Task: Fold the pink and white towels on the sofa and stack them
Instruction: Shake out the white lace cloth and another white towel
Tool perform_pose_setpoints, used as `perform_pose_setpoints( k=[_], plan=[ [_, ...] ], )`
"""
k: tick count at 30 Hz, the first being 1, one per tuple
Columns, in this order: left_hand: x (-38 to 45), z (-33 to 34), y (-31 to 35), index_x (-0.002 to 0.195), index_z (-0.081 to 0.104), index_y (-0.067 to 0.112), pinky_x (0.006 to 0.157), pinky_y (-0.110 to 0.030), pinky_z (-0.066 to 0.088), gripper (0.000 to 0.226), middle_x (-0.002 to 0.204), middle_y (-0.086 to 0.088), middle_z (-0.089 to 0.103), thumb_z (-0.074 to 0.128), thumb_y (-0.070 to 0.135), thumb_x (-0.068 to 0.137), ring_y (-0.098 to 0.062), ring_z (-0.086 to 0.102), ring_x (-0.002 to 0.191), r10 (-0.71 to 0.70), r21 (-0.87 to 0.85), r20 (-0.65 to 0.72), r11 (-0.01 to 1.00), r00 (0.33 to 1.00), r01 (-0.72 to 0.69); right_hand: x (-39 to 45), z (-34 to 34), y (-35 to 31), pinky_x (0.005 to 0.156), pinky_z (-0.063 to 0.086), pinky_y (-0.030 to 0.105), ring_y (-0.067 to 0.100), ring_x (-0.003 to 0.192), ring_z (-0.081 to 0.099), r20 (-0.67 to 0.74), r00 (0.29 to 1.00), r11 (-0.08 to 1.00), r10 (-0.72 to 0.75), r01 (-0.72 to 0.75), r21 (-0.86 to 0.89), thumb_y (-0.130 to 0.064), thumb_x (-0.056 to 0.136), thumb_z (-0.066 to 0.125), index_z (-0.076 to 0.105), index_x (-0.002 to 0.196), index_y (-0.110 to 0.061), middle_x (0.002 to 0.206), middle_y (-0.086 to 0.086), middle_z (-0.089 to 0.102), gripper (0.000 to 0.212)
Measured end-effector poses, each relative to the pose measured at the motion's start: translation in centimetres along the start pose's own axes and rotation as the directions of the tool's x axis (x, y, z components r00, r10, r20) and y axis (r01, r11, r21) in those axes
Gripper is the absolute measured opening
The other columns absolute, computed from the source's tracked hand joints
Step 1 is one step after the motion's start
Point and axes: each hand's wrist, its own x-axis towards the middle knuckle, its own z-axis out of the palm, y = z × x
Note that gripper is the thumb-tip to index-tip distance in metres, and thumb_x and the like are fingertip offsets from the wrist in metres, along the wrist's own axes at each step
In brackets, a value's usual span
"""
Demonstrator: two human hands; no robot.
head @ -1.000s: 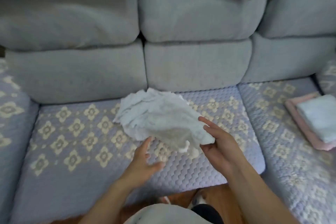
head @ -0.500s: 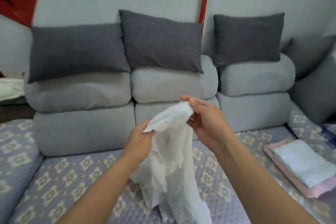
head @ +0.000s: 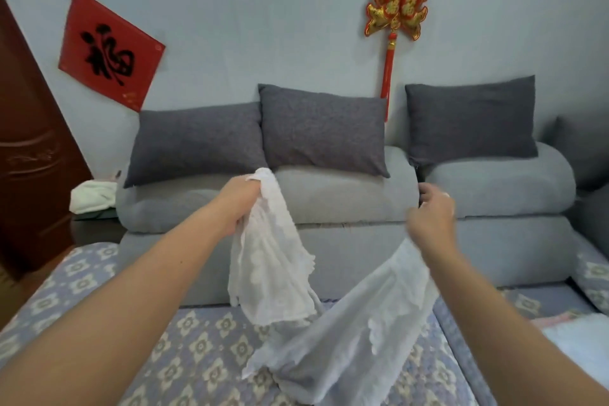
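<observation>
I judge the thin white lace-edged towel (head: pixel 346 316) could twist or slip free, since it sags bunched between my hands above the patterned blue sofa seat (head: pixel 184 349) with its corners not squared. My left hand (head: pixel 242 203) grips one bunched corner, arm outstretched. My right hand (head: pixel 431 217) pinches the opposite edge, raised level and well apart.
</observation>
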Motion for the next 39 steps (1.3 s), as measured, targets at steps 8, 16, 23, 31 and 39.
perform_pose_setpoints(
  k=[8,16,23,31,39],
  plan=[
    [-3.4,4.2,7.1,0.056,0.041,0.021,0.054,-0.025,0.029,0.042,0.055,0.013,0.041,0.056,0.032,0.094,-0.006,0.035,0.053,0.430,0.381,0.227,0.786,0.874,-0.486,-7.3,6.4,-3.1,0.076,0.046,0.032,0.028,0.100,0.064,0.493,0.833,0.929,-0.251,0.351,-0.120,-0.025,0.091,0.062,0.065,0.110,-0.021,0.108,0.003,0.071,0.020],
    [-1.4,-3.3,1.5,0.069,0.044,0.023,0.062,-0.035,0.042,0.017,0.080,-0.005,0.059,0.043,0.030,0.084,-0.036,0.059,0.076,0.500,0.885,0.055,0.376,0.864,-0.274,-2.3,2.9,-0.8,0.054,0.030,0.035,0.026,0.064,0.047,0.245,0.960,0.950,-0.133,0.194,-0.245,-0.016,0.090,0.062,0.046,0.066,-0.012,0.062,0.002,0.049,0.029],
    [1.6,-8.3,-6.3,0.088,0.047,0.018,0.058,-0.037,0.044,0.010,0.082,-0.006,0.064,0.051,0.009,0.091,-0.036,0.063,0.071,0.569,0.983,-0.075,0.182,0.819,-0.036,0.4,2.9,-3.7,0.067,0.045,0.039,0.030,0.080,0.054,0.263,0.883,0.797,-0.388,0.465,-0.385,-0.020,0.092,0.061,0.052,0.103,-0.019,0.090,0.003,0.059,0.014],
    [0.3,-16.0,-18.3,0.118,0.062,0.013,0.079,-0.043,0.051,0.025,0.115,-0.013,0.066,0.044,0.015,0.101,-0.035,0.065,0.102,0.193,0.897,-0.417,0.249,0.888,0.366,-4.1,6.4,10.1,0.079,0.053,0.038,0.037,0.093,0.066,0.426,0.901,0.683,0.084,0.259,-0.683,-0.011,0.087,0.054,0.074,0.094,-0.019,0.100,0.015,0.072,0.022],
    [5.3,-22.9,-24.2,0.128,0.058,-0.003,0.090,-0.046,0.046,0.034,0.128,-0.026,0.058,0.039,0.016,0.105,-0.045,0.056,0.114,-0.062,0.689,-0.496,0.579,0.866,0.436,-9.0,15.3,0.1,0.057,0.038,0.030,0.028,0.069,0.056,0.180,0.952,0.966,0.249,-0.258,0.027,-0.024,0.100,0.045,0.061,0.088,-0.014,0.079,0.009,0.058,0.023]
  ],
)
